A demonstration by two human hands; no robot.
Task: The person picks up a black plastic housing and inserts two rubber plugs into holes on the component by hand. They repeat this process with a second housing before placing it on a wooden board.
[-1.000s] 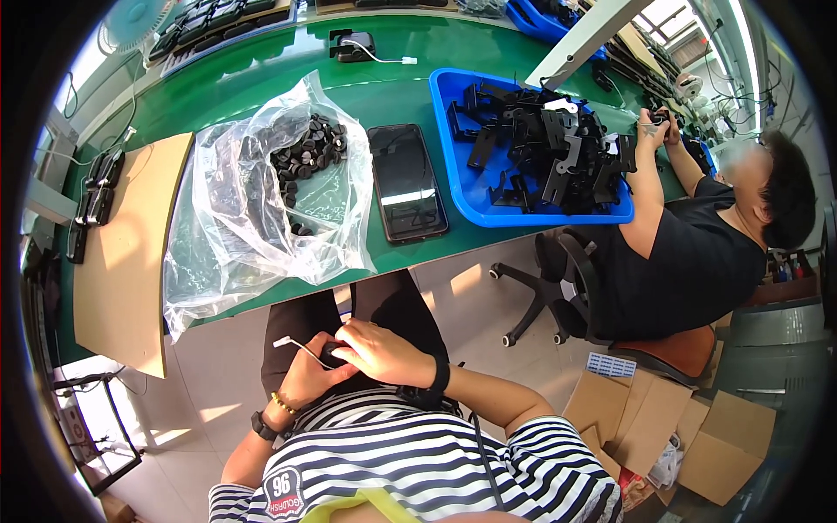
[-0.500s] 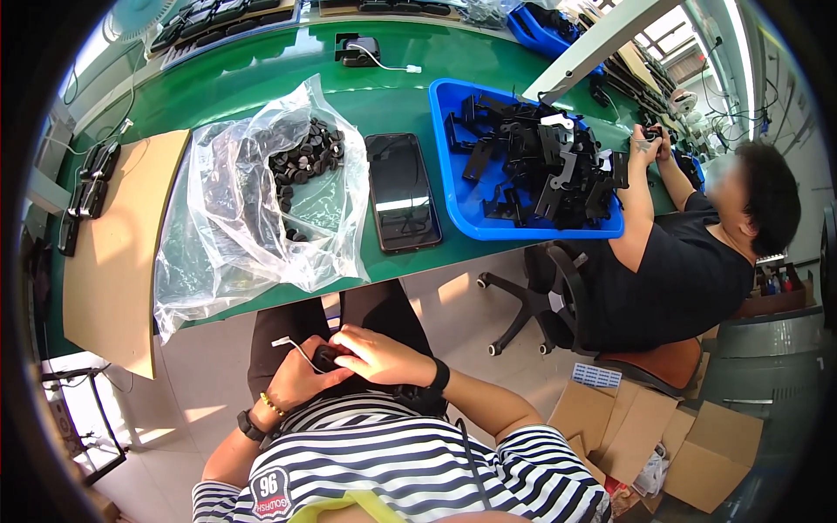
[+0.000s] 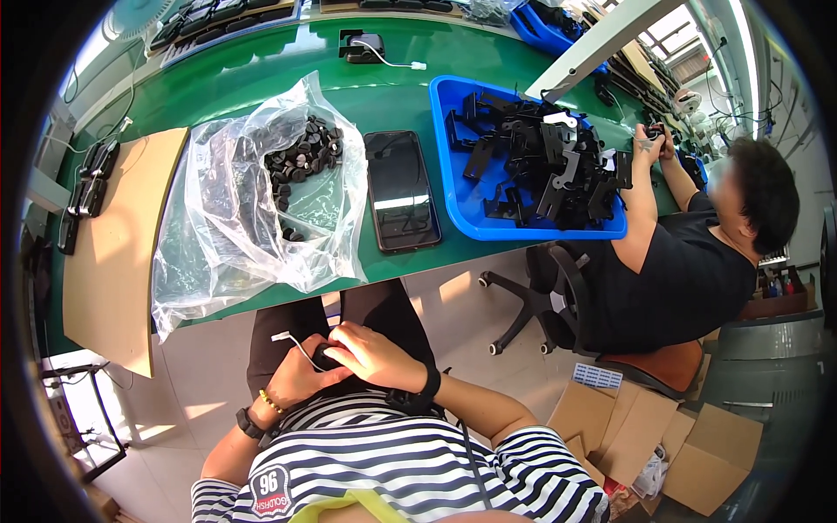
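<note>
Over my lap, my left hand (image 3: 299, 376) is closed around a small black part with a white cable (image 3: 324, 356). The cable sticks out above that hand and ends in a white connector (image 3: 281, 336). My right hand (image 3: 380, 358) meets it from the other side, its fingers bent and pressing on the same black part. Most of the part is hidden by the fingers. On the table ahead, a clear plastic bag (image 3: 231, 218) lies open, with many small round black pieces (image 3: 305, 152) inside.
A black phone (image 3: 403, 192) lies between the bag and a blue bin (image 3: 488, 228) of black metal brackets. Cardboard (image 3: 113, 253) covers the left table edge. A similar black unit (image 3: 362, 47) sits farther back. To the right, a co-worker (image 3: 671, 270) sits near cardboard boxes (image 3: 715, 453).
Both hands stay at the same place over my lap. My right hand and wrist have turned slightly against the black part; the view has shifted a little.
</note>
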